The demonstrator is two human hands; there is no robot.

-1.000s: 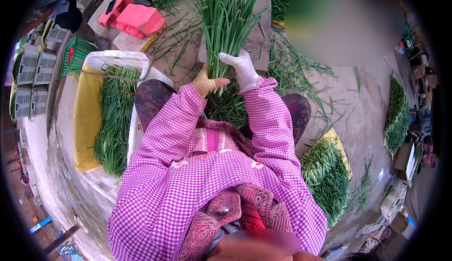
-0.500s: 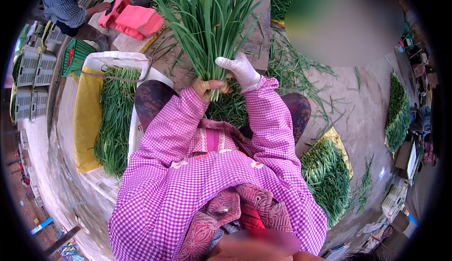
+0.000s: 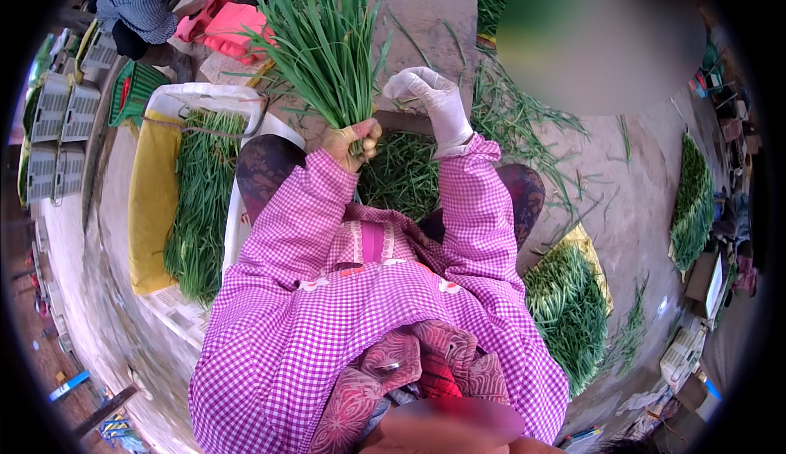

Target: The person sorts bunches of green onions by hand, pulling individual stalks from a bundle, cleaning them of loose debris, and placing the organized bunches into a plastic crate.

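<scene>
A bunch of long green leaves like garlic chives (image 3: 332, 53) stands upright in my left hand (image 3: 352, 139), its blades fanning up and away. That hand, in a pale glove with fingers showing, is wrapped round the stem ends. Off to the right of the bunch and apart from it is my right hand (image 3: 438, 102) in a white glove. Its fingers are bent over toward the thumb; whatever they may pinch is too small to make out. Loose green leaves (image 3: 401, 171) lie heaped below, between my knees.
At my left stands a white crate (image 3: 192, 92) of chives with a yellow cloth (image 3: 151, 208). A stone slab (image 3: 434, 24) lies ahead. Chive piles (image 3: 569, 307) rest at the right. Far left, a person (image 3: 143, 4) bends near pink plastic blocks (image 3: 233, 32).
The bunch and my left hand have shifted slightly left. My right hand has come away from the bunch to the right, and its fingers have curled. The far person has leaned in.
</scene>
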